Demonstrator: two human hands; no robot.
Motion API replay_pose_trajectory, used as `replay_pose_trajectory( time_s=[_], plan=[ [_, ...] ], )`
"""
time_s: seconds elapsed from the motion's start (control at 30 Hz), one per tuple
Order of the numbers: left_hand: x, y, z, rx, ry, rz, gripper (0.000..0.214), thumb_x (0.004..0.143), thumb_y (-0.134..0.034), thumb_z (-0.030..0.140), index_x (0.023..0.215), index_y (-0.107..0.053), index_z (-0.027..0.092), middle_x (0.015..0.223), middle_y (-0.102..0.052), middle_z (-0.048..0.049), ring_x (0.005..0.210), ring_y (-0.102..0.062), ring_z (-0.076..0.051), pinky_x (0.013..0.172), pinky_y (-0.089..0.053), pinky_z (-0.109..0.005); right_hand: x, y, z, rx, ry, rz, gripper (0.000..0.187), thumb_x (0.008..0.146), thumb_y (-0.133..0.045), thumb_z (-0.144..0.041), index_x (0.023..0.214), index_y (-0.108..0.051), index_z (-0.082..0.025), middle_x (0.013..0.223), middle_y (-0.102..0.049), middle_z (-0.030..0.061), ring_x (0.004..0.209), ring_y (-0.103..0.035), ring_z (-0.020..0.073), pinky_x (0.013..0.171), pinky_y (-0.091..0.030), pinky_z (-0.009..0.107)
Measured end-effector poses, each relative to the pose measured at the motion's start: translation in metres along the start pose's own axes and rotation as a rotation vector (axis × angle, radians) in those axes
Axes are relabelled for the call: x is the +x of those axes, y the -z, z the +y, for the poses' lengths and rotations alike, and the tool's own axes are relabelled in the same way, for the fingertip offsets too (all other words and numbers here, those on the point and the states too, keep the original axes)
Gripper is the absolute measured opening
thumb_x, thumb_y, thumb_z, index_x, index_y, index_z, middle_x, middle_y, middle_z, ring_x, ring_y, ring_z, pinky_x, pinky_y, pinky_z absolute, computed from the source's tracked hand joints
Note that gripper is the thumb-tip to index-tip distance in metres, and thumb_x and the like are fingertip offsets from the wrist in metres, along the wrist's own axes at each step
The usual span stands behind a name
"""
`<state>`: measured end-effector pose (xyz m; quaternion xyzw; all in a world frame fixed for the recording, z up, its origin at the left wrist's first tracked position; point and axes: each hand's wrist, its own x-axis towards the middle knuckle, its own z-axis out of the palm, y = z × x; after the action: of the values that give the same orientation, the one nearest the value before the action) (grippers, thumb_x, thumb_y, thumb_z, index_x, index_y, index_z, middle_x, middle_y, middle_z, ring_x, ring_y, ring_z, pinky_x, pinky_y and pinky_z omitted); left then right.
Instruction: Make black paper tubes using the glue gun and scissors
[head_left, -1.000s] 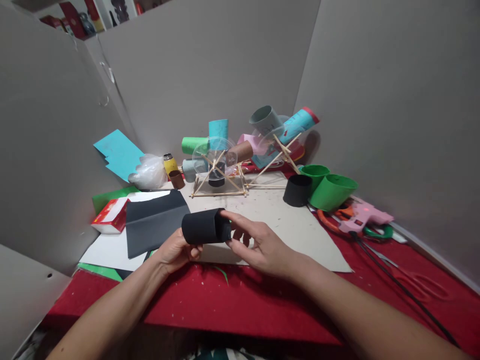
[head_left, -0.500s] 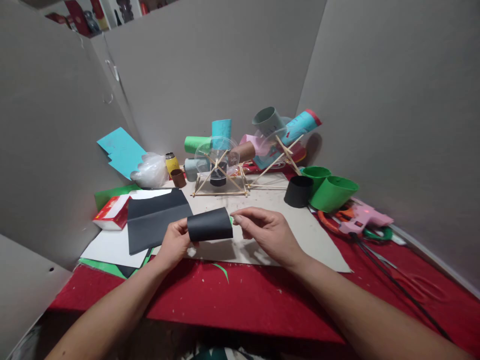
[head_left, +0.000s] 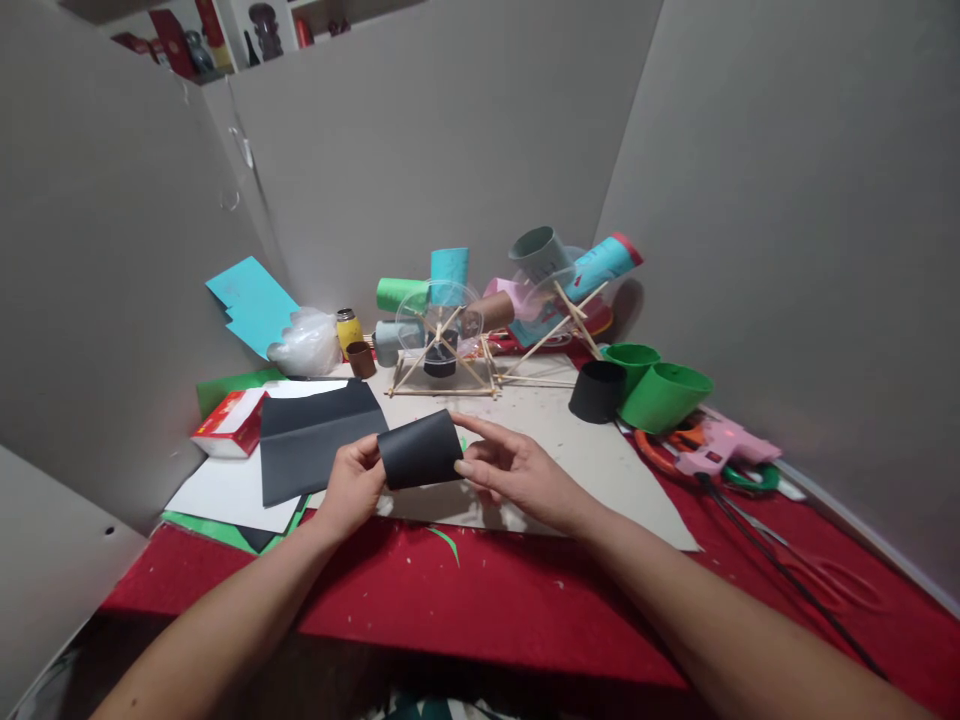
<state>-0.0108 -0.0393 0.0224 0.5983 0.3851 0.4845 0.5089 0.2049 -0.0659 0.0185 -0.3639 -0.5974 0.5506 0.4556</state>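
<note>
A black paper tube (head_left: pixel 420 452) is held in the air over the grey board. My left hand (head_left: pixel 355 484) grips its left end, thumb at the rim, the other fingers partly hidden behind or inside it. At the tube's right end, my right hand (head_left: pixel 517 470) has its forefinger on the upper rim and its thumb on the lower edge, so it too has hold of the tube. Behind stands a stick frame (head_left: pixel 442 392) bearing a clear plastic wheel with coloured paper tubes, among them a blue tube (head_left: pixel 449 276).
Folded black paper (head_left: pixel 319 440) lies on white sheets at left, beside a red-and-white box (head_left: pixel 231 424). Green paper cups (head_left: pixel 667 398) and a black cup (head_left: pixel 598 391) stand at right. A pink glue gun (head_left: pixel 727 445) and scissors (head_left: pixel 817 570) lie on the red cloth (head_left: pixel 487 600).
My right forefinger and thumb have spread and come onto the right end of the black tube, which has tilted slightly. The view has shifted a little.
</note>
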Motion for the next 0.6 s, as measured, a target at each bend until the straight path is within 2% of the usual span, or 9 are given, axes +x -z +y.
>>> replay_pose_trajectory(
  time_s=[0.1,0.17,0.27,0.37,0.5,0.6],
  plan=[
    [0.0,-0.001,0.002,-0.04,0.024,0.014,0.015,0.061,-0.076,0.024,0.065,-0.067,0.013,0.056,-0.059,0.0028,0.053,-0.047,-0.009,0.053,-0.041,-0.019,-0.001,-0.002,0.0,0.006,0.008,0.006,0.07,0.079,-0.071,-0.036,0.141,-0.043,-0.022,0.069,-0.056,-0.0065,0.047,-0.051,0.0066,0.045,-0.038,0.019],
    [0.0,0.0,0.003,-0.038,0.04,0.02,0.013,0.06,-0.075,0.022,0.062,-0.065,0.014,0.054,-0.058,0.0034,0.05,-0.045,-0.008,0.049,-0.038,-0.019,0.0,-0.003,-0.001,0.009,0.034,0.048,0.063,0.078,-0.071,-0.037,0.135,-0.05,-0.02,0.068,-0.056,-0.0057,0.048,-0.051,0.0077,0.046,-0.04,0.021],
    [0.0,0.002,0.002,-0.057,0.037,0.014,0.006,0.058,-0.071,0.015,0.06,-0.065,0.014,0.053,-0.057,0.004,0.049,-0.045,-0.007,0.048,-0.037,-0.018,0.002,0.001,-0.003,0.002,0.089,0.217,0.045,0.078,-0.069,-0.043,0.114,-0.064,-0.016,0.072,-0.063,-0.0004,0.05,-0.051,0.009,0.048,-0.042,0.023],
    [0.002,0.005,0.0,-0.095,0.037,-0.005,0.007,0.057,-0.064,0.01,0.053,-0.062,0.015,0.05,-0.056,0.0038,0.05,-0.047,-0.008,0.051,-0.038,-0.019,0.004,0.006,-0.004,-0.004,0.107,0.364,0.038,0.077,-0.069,-0.046,0.1,-0.068,-0.015,0.08,-0.068,0.0045,0.052,-0.052,0.0097,0.047,-0.042,0.023],
    [0.004,0.007,-0.006,-0.137,0.113,-0.087,0.019,0.058,-0.06,0.016,0.04,-0.054,0.016,0.042,-0.052,0.0008,0.045,-0.046,-0.01,0.049,-0.038,-0.023,0.004,0.005,-0.005,0.007,0.115,0.353,0.036,0.077,-0.07,-0.046,0.094,-0.07,-0.015,0.077,-0.068,0.0039,0.051,-0.052,0.0095,0.047,-0.042,0.023],
    [0.004,0.008,-0.009,-0.155,0.194,-0.132,0.022,0.062,-0.063,0.024,0.043,-0.057,0.015,0.04,-0.051,-0.0009,0.042,-0.045,-0.01,0.045,-0.035,-0.023,0.0,-0.001,-0.007,0.004,0.132,0.304,0.033,0.078,-0.069,-0.047,0.085,-0.071,-0.015,0.07,-0.066,0.0027,0.049,-0.05,0.0093,0.048,-0.043,0.024]
  ],
)
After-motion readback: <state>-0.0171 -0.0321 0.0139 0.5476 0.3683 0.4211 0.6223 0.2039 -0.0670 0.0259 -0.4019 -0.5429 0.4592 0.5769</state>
